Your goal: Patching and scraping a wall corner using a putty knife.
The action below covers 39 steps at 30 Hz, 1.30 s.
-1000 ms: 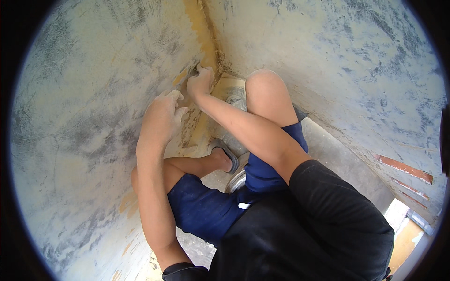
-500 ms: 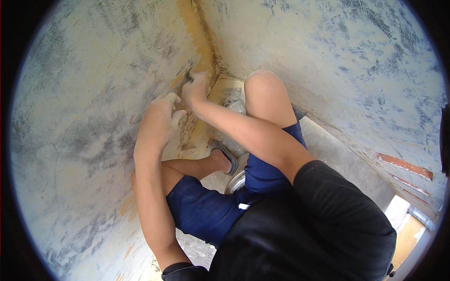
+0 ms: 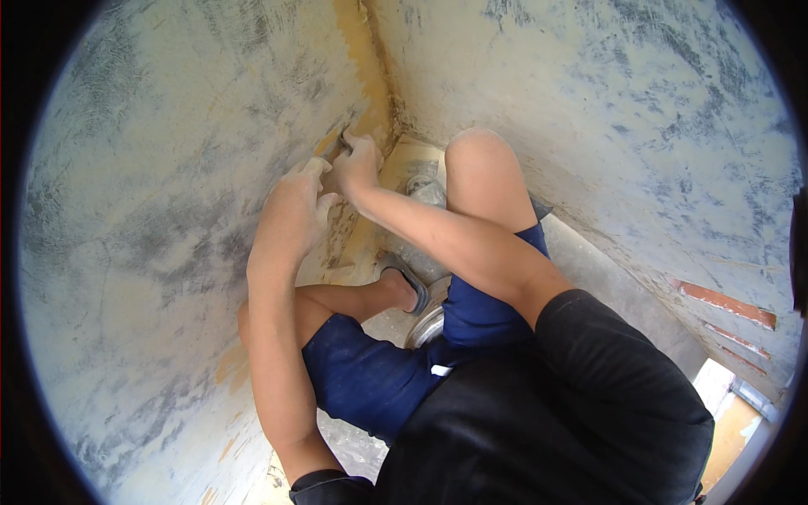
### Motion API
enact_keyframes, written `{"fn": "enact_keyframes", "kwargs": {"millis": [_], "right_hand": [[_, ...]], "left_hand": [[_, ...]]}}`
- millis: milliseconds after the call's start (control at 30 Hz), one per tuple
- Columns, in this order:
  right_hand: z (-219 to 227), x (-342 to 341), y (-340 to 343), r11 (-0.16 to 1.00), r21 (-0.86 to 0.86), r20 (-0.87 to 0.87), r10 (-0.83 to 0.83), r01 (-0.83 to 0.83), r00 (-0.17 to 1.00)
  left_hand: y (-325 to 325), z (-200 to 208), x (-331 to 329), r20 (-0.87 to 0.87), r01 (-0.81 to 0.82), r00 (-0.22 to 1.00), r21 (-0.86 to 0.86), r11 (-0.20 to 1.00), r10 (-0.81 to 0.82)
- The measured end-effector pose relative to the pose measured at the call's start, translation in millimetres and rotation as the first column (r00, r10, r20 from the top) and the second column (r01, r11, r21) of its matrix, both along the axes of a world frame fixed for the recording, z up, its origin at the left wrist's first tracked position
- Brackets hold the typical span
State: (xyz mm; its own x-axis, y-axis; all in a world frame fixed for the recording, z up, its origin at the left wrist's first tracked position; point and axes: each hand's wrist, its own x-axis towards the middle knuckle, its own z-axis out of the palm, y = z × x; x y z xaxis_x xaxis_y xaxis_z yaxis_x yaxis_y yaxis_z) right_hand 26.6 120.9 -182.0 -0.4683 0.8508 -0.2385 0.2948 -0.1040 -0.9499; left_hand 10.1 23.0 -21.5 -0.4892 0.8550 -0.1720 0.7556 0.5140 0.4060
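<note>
My right hand (image 3: 359,164) is closed round a small dark tool (image 3: 344,137), low on the left wall (image 3: 160,210) near the corner. Most of the tool is hidden by the fingers, so its exact kind does not show. Just left of it, my left hand (image 3: 295,202) is close against the same wall, thumb apart from the bent fingers, with nothing visible in it. Both hands look dusty. Beside the corner the wall has a raw yellow-brown strip (image 3: 370,97), and the rest is patchy pale and grey.
A second patchy wall (image 3: 589,109) rises on the right, with reddish exposed strips (image 3: 728,305) low down. Between my legs is a round metallic rim (image 3: 427,326). A greyish, plastic-looking object (image 3: 427,190) lies near the corner. My sandalled foot (image 3: 402,290) rests on the floor.
My right hand has shifted slightly, and more of the dark tool shows above it. My left hand has risen a little along the wall, nearer to the tool.
</note>
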Motion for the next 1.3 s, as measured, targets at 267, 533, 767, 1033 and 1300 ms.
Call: {"fn": "enact_keyframes", "kwargs": {"millis": [267,533,767,1033,1300], "right_hand": [[-7,-3,7,0.989,0.085,-0.037,-0.116,0.118,0.993],[-1,-4,-4,0.988,0.075,-0.037,-0.132,0.135,0.991],[-8,-5,-4,0.979,0.038,-0.091,-0.199,0.203,0.976],[0,-1,5,0.993,-0.008,-0.046,-0.119,0.119,0.992],[-21,-8,14,0.976,0.106,0.048,-0.195,0.189,0.98]], "left_hand": [[5,5,2,0.027,-0.003,1.0,-0.025,1.0,0.004],[2,7,1,0.026,-0.006,1.0,0.0,1.0,0.006],[4,8,1,0.07,-0.013,0.997,-0.021,1.0,0.015],[1,6,0,0.056,-0.025,0.998,0.001,1.0,0.024],[5,0,2,0.049,-0.001,0.999,0.004,1.0,0.0]]}}
